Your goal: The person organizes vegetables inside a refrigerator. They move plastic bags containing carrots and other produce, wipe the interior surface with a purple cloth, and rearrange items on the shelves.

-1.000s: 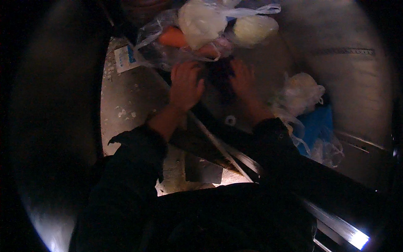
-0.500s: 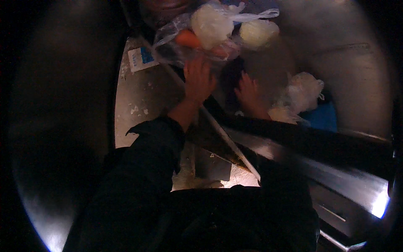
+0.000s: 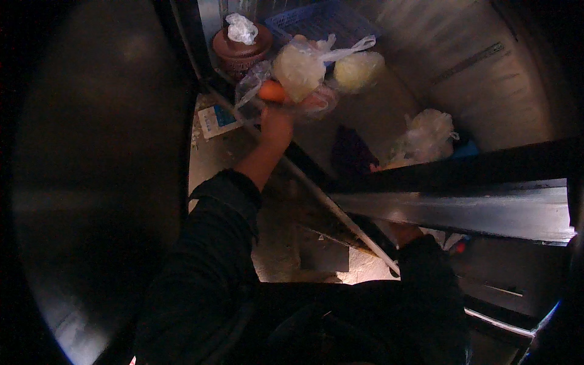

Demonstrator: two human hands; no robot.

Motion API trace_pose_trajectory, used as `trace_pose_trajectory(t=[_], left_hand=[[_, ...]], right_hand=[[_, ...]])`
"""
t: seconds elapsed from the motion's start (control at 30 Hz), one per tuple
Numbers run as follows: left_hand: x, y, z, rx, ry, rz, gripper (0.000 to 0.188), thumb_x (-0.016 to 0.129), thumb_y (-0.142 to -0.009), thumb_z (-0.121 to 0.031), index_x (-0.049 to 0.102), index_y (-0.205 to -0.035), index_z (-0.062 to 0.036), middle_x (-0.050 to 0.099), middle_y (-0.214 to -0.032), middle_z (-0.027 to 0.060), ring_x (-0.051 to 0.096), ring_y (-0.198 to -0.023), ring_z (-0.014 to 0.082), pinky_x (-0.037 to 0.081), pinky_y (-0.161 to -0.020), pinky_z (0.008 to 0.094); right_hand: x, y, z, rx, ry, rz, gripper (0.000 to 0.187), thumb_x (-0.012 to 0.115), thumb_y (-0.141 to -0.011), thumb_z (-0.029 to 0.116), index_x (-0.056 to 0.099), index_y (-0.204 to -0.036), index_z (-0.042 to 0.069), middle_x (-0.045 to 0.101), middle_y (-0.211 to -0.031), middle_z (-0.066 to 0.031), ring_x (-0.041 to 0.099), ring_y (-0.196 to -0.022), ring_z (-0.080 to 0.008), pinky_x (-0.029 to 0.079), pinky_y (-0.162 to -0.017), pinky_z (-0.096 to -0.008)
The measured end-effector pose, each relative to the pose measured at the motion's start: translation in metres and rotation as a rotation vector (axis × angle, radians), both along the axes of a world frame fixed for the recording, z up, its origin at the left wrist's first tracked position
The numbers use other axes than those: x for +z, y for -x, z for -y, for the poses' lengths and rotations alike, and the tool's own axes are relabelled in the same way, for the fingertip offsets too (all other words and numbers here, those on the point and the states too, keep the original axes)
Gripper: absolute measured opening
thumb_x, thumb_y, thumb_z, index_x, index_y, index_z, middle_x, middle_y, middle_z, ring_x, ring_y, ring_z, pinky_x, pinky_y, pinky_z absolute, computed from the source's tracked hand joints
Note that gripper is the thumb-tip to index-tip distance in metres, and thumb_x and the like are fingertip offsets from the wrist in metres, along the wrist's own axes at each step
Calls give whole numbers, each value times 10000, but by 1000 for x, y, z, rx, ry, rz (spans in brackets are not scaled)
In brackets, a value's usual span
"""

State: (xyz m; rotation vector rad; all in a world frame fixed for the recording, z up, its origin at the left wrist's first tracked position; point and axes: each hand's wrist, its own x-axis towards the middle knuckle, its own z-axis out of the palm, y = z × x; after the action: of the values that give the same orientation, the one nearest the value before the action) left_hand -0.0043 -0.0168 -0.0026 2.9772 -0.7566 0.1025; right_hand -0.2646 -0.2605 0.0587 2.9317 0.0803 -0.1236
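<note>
My left hand reaches to the near edge of a clear plastic bag, its fingers curled in against it. Inside or beside that bag is a round orange item, probably a vegetable or fruit. A pale, lumpy bagged item sits just behind, and a yellowish one lies to its right. My right hand is low on the right beside the metal ledge; its fingers are hidden. A dark purple cloth-like thing lies beyond the ledge.
A brown lidded pot with crumpled white plastic on top stands at the back, beside a blue-purple basket. Another clear bag lies at right. A dark bar and metal ledge cross the right side. A metallic panel fills the left.
My right hand has drawn back from beside the purple thing to below the ledge. My left hand's fingers have gone from stretched out to curled. The view has shifted, showing the pot and basket.
</note>
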Motion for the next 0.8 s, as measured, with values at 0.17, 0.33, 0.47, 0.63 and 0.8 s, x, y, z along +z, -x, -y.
trace_pose_trajectory(t=[0.17, 0.33, 0.47, 0.63, 0.8], left_hand=[[26, 46, 23, -180, 164, -100, 136, 553, -773, -148, 671, -796, -85, 652, -859, 126, 607, -855, 283, 413, -812, 454], [67, 76, 49, -282, 419, -209, 121, 578, -724, -125, 681, -684, -76, 650, -731, 143, 629, -734, 325, 432, -720, 471], [76, 94, 64, -371, 549, -317, 163, 584, -769, -177, 691, -756, -55, 651, -782, 178, 628, -756, 364, 457, -711, 477], [61, 96, 56, -783, 790, -539, 296, 577, -850, -327, 695, -846, -55, 658, -868, 185, 627, -794, 379, 477, -739, 463], [133, 56, 34, -358, 608, -355, 349, 548, -875, -373, 675, -918, -50, 641, -921, 197, 607, -833, 391, 476, -729, 475]], right_hand=[[63, 52, -93, -174, -124, -376, 325, 560, -857, 279, 612, -1112, 84, 540, -1225, -180, 533, -1096, -340, 418, -925, -485], [98, 31, -151, -162, -331, -519, 249, 479, -900, 225, 610, -998, 37, 625, -1006, -164, 611, -896, -356, 492, -787, -457], [80, 13, -175, -147, -664, -15, 210, 477, -890, 152, 583, -1028, 33, 599, -1027, -200, 589, -917, -377, 480, -783, -450], [58, -21, -190, -208, -600, 66, 222, 506, -874, 115, 584, -1056, 14, 596, -1079, -190, 584, -960, -362, 475, -821, -428], [61, -30, -183, -378, -726, 138, 198, 550, -852, 111, 611, -1022, 30, 599, -1124, -160, 578, -1000, -350, 481, -840, -404]])
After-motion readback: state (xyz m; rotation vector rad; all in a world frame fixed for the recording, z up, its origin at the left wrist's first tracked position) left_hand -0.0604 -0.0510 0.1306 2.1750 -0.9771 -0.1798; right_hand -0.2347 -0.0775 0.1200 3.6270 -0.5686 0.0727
